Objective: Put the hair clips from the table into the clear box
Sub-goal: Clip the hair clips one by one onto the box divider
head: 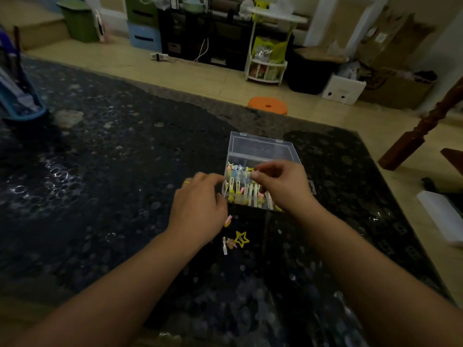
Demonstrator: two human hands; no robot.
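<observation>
The clear box stands open on the dark table, its lid tipped back, with several pastel hair clips lined up inside. My right hand hovers over the box with thumb and forefinger pinched together; whether a clip is between them I cannot make out. My left hand, wearing a ring, rests at the box's left front corner with its fingers curled. A pink-and-yellow clip peeks out under that hand. A yellow star clip and a silver clip with a small brown figure lie on the table nearer to me.
The dark patterned table stretches wide to the left, with a blue basket at its far left. An orange stool stands beyond the far edge. A white object lies at the right edge.
</observation>
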